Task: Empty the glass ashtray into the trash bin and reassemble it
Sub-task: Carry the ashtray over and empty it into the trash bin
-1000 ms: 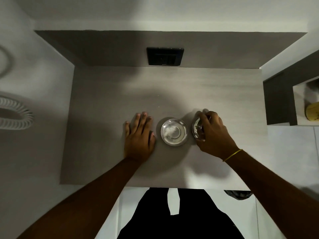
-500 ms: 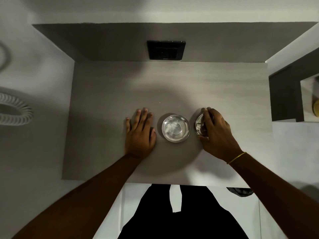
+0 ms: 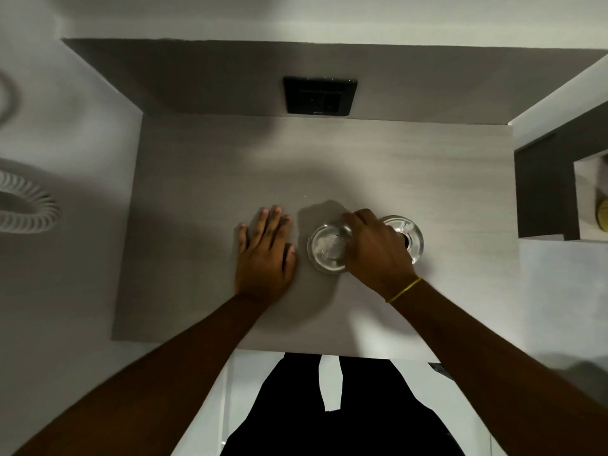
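A grey table (image 3: 204,166) carries two glass ashtray parts near its front edge, right of centre: a bowl (image 3: 325,248); a ring-shaped top (image 3: 409,236); the left hand (image 3: 265,255) lies flat beside the bowl.

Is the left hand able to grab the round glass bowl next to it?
Probably yes. The left hand lies flat on the table right beside the glass bowl, with nothing between them. The right hand already covers the bowl's far side, though.
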Tool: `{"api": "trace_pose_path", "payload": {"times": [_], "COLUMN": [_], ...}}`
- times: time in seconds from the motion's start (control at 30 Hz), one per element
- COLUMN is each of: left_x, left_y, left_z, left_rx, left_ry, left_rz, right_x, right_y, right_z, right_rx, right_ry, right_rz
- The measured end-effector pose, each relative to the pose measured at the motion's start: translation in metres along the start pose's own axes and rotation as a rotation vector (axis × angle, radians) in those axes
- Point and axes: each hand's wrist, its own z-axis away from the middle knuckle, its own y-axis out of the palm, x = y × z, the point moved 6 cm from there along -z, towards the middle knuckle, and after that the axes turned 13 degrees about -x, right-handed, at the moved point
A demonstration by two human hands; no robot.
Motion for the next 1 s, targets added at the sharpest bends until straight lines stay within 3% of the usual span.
{"api": "trace_pose_path", "payload": {"times": [0.2,0.37,0.5,0.7,0.87,1.0], "left_x": [0.002,-0.012,-0.069,-0.222,-0.345,-0.402], "left_y": [0.005,-0.006,-0.015,0.007,0.045,0.065], "left_z": [0.000,0.015,0.058,0.118,0.091,0.067], "left_rx": [0.041,-0.037,0.008,0.207,0.330,0.374], "left_ry": [-0.003,0.021,0.257,0.835,0.950,1.197], "left_rz": [0.016,0.186,0.292,0.414,0.524,0.455], "right_x": [-0.002,-0.024,-0.060,-0.161,-0.243,-0.307], "right_y": [0.007,-0.014,-0.055,-0.105,-0.113,-0.096], "right_z": [-0.021,-0.017,0.004,0.074,0.152,0.227], "right_rx": [0.080,0.039,-0.119,-0.268,-0.351,-0.462], "right_ry": [0.020,0.102,0.247,0.525,0.720,0.945], "right_rz": [-0.007,-0.162,-0.322,-0.530,-0.671,-0.825]}}
